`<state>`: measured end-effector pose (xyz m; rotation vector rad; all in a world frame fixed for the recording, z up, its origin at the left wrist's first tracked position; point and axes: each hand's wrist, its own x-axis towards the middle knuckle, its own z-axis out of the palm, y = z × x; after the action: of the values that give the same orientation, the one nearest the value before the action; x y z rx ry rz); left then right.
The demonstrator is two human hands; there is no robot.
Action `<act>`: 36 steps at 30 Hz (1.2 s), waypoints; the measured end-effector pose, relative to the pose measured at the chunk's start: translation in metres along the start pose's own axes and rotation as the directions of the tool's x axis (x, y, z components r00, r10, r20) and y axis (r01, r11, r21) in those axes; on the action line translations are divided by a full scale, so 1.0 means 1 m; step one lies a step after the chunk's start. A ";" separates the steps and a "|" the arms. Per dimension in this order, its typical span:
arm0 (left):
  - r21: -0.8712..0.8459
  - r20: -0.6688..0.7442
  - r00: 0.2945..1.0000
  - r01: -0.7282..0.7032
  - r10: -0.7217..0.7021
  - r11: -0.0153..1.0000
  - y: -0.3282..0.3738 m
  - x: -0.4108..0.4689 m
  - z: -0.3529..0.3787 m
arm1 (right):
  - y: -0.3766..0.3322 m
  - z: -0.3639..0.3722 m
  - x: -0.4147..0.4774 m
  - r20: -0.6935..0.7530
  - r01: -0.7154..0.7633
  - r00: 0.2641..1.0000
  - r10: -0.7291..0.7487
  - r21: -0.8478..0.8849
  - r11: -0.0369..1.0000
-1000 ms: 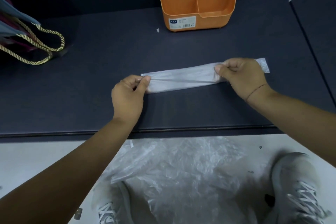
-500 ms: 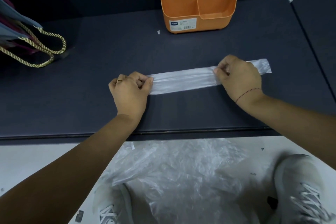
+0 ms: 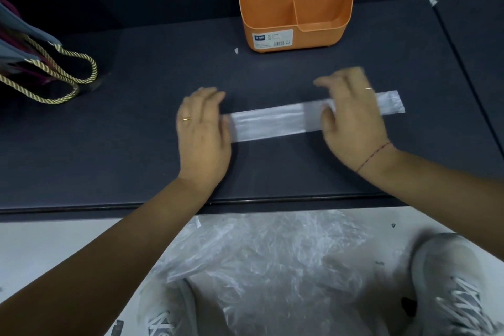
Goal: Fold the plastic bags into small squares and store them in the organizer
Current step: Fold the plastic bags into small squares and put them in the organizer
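Note:
A clear plastic bag, folded into a long narrow strip [image 3: 270, 123], lies flat across the dark table [image 3: 141, 150]. My left hand [image 3: 203, 133] rests flat over the strip's left end, fingers straight. My right hand [image 3: 351, 120] hovers over the strip near its right end with fingers extended and blurred; the strip's right tip [image 3: 390, 101] sticks out past it. At the back stands the orange organizer [image 3: 294, 5], with folded bags in its rear compartments.
A pile of loose plastic bags [image 3: 272, 262] lies on the floor below the table's front edge, between my two shoes. A bag with gold rope handles [image 3: 41, 68] sits at the table's left. A small white scrap [image 3: 236, 50] lies near the organizer.
Both hands have let go of their pinch on the strip and opened flat. The strip now lies flat on the table. My right hand has lifted slightly and is in motion.

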<state>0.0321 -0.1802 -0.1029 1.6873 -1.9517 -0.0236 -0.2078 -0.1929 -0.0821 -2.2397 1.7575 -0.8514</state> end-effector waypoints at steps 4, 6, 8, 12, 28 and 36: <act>0.018 0.369 0.913 -0.195 0.175 0.981 0.021 -0.007 0.013 | -0.020 0.028 -0.008 0.397 0.307 0.875 -0.276 -0.015 0.951; 0.071 0.480 0.862 -0.222 0.162 0.973 0.020 -0.012 0.018 | -0.018 0.037 -0.012 0.535 0.333 0.808 -0.246 -0.069 0.940; 0.116 0.523 0.842 -0.221 0.129 0.968 0.015 -0.014 0.019 | -0.010 0.035 -0.016 0.592 0.358 0.780 -0.201 -0.160 0.920; 0.165 0.546 0.834 -0.201 0.080 0.966 0.012 -0.014 0.013 | 0.013 0.016 -0.022 0.594 0.330 0.795 -0.125 -0.250 0.910; 0.265 0.535 0.842 -0.082 -0.076 0.961 -0.014 -0.026 -0.007 | 0.097 -0.045 -0.042 0.446 -0.035 0.870 0.210 -0.368 0.929; 0.129 0.496 0.868 -0.091 0.015 0.988 0.030 -0.015 0.000 | 0.099 -0.049 0.000 0.186 -0.387 0.891 0.414 -0.165 0.907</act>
<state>0.0061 -0.1596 -0.0978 1.8558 -2.4251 -0.3306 -0.3164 -0.2112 -0.0876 -1.8392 2.1020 -0.4035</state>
